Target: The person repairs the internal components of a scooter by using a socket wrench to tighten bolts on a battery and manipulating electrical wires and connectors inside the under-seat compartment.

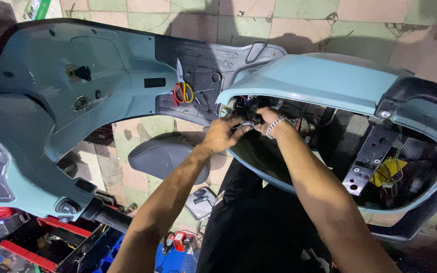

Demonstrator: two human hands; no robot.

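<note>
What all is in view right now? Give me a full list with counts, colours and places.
Scooter body: one, pale blue, seat off, open compartment at right.
Front panel: one, blue-grey, upper left.
Scissors: one pair, red and yellow handles, on the dark footboard at centre.
Metal bracket: one, silver with holes, inside the compartment.
Yellow part: one, among wires, compartment right; kind unclear.
Grey seat: one, on the tiled floor below the footboard.
Handlebar grip: one, black, lower left.
Red tool tray: one, bottom left.
Left hand: at the compartment's front edge, on a small part.
Right hand: silver bracelet, beside it, fingers inside.
</note>
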